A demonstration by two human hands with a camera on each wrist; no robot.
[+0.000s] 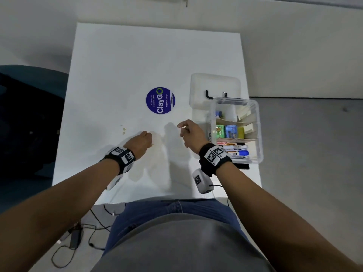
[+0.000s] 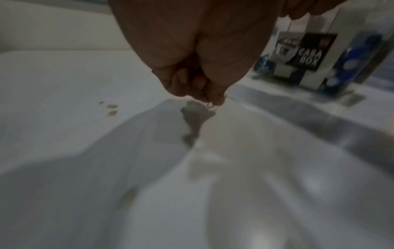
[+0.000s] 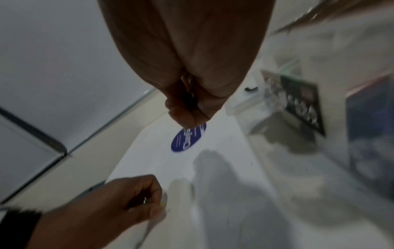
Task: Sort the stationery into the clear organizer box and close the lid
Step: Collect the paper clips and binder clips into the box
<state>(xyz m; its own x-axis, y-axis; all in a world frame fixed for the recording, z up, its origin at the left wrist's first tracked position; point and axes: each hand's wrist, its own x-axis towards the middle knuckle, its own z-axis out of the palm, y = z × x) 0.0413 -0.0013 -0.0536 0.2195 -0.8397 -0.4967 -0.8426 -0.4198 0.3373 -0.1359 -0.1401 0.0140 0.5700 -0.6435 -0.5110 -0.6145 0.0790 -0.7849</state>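
The clear organizer box (image 1: 259,134) stands at the table's right edge, its lid (image 1: 214,85) lying open behind it. Markers (image 1: 235,149) fill the near compartment and small coloured boxes (image 1: 230,131) the middle one. My left hand (image 1: 146,138) hovers just above the table to the left of the box, fingers curled. In the left wrist view my left hand (image 2: 198,91) pinches wire paper clips (image 2: 211,104). My right hand (image 1: 183,130) is raised beside the box's left wall; its curled fingers (image 3: 192,109) close round a small dark item, too blurred to name.
A round blue sticker (image 1: 160,100) sits mid-table, and a few small stains (image 1: 123,129) lie left of my hands. The white table (image 1: 117,75) ends close behind the box on the right. Cables lie on the floor below the front edge.
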